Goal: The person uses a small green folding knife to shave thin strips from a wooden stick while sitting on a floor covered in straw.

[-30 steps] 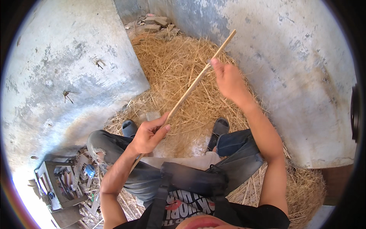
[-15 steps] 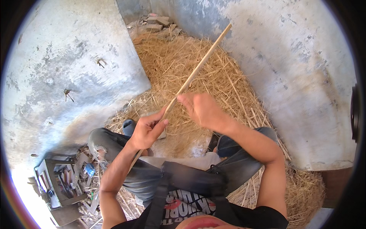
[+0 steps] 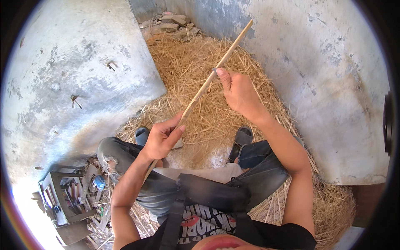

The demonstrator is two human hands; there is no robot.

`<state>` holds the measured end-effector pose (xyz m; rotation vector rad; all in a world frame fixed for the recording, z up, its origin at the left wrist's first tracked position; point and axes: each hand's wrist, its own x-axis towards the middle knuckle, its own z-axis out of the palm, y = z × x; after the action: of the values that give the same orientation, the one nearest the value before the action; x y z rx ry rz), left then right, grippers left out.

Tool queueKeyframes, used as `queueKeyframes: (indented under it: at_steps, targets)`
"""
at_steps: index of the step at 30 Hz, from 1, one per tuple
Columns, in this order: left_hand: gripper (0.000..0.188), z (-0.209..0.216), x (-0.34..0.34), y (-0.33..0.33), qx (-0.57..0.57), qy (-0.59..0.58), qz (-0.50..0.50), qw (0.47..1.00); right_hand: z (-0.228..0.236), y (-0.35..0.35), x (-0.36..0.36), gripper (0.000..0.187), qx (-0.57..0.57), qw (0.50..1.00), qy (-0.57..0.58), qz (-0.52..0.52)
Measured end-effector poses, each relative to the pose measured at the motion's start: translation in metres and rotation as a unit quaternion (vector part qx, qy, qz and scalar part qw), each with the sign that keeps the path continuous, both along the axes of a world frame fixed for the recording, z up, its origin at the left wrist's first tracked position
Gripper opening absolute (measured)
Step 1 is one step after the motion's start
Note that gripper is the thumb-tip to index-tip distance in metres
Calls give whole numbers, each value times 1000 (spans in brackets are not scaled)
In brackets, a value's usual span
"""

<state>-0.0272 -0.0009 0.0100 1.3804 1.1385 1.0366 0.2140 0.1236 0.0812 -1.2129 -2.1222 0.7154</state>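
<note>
A long, pale wooden strip, apparently split bamboo (image 3: 199, 94), slants from beside my left thigh up to the far right. My left hand (image 3: 161, 139) is closed around its lower half, thumb on top. Farther up, my right hand (image 3: 241, 91) is a fist with the thumb stretched toward the strip. At that thumb's tip a small dark grey blade (image 3: 215, 70) touches the strip; the rest of it is hidden in my fist. A thick dark pad (image 3: 210, 193) lies across my lap.
Straw-like shavings (image 3: 187, 73) cover the floor ahead. Rough walls stand at the left (image 3: 96, 71) and right (image 3: 316, 83). Broken bricks (image 3: 173, 23) lie in the far corner. An open wooden box of tools (image 3: 71, 196) sits at lower left. Slippers (image 3: 241, 139) are near my feet.
My right hand has moved up and away along the strip, from close to my left hand toward the far end. The left hand keeps its hold, almost unmoved.
</note>
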Motion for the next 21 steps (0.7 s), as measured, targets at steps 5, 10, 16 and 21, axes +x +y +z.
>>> queueKeyframes:
  at_steps: [5,10,16,21]
  targets:
    - [50,-10,0,7,11,35,-24,999,-43,-51,-28,62,54,990,-103,82]
    - [45,-3,2,4,4,32,-4,999,0,-14,-7,56,-53,998,-40,-5]
    - [44,-10,-3,5,-17,24,-6,1000,-35,-36,-20,60,16,998,-17,64]
    - [42,-1,4,3,-27,25,1,999,-24,-10,-1,63,26,1000,-5,1]
